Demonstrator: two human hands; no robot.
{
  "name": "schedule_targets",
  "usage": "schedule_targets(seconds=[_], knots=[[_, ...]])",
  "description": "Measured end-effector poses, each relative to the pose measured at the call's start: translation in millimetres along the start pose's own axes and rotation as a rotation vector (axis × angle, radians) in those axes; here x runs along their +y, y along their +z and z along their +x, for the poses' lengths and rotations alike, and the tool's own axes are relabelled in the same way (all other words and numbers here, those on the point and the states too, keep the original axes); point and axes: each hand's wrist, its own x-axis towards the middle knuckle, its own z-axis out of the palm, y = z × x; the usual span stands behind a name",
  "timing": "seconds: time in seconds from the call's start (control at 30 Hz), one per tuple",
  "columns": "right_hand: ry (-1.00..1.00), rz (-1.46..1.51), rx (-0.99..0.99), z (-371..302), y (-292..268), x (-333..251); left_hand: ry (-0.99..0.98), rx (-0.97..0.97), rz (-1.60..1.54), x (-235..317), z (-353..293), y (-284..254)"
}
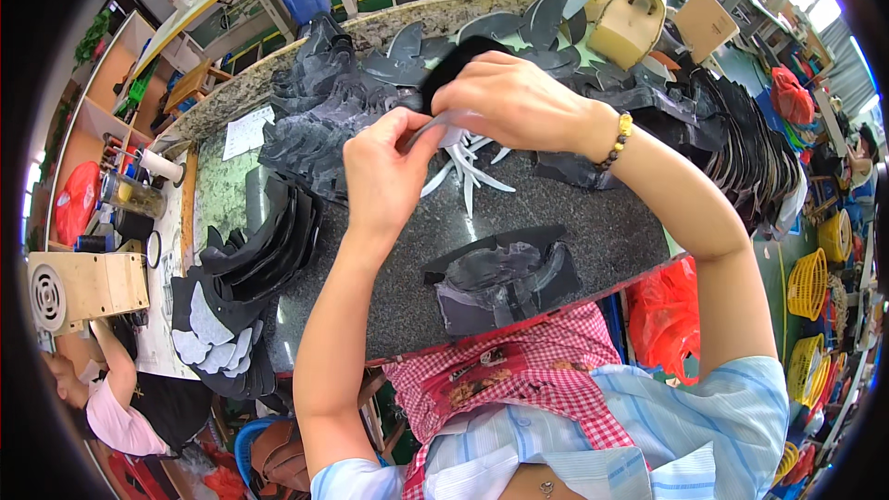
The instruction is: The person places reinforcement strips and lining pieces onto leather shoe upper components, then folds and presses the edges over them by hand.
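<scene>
Over the dark speckled tabletop (380,306), my left hand (384,167) pinches one end of a thin grey strip (435,122). My right hand (519,102), with a beaded bracelet (620,141) on its wrist, closes its fingers at the strip's other end. A black piece (463,57) shows just beyond my right fingers; whether they hold it is hidden. Below the hands lies a bunch of narrow white strips (466,176). Nearer me is a small stack of dark cut pieces (505,278) with grey smears.
Piles of dark curved pieces stand at left (264,231), far left (319,120) and right (750,148). Light grey pieces (218,333) lie at the left edge. A cream shoe last-like form (628,23) stands at the back. A red bag (665,315) hangs right; a co-worker (139,407) sits left.
</scene>
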Motion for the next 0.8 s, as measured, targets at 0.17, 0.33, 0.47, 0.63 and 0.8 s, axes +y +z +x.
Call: schedule_targets(seconds=[0.17, 0.33, 0.47, 0.63, 0.8], knots=[[0.315, -0.135, -0.036, -56, -22, 41, 0.261, 0.02, 0.107, -5, 16, 20], [0.748, -0.234, 0.008, -93, -65, 61, 0.306, 0.096, 0.066, 16, 17, 14], [0.577, -0.028, 0.045, -95, -70, 26, 0.05, -0.033, -0.29, 25, -7, 1], [1.009, 0.923, 0.106, -65, -74, -111, -0.457, -0.222, -0.625, 65, -80, -16], [0.772, 0.771, -0.03, -101, -32, -163, -0.604, -0.235, -0.249, 48, -143, -3]])
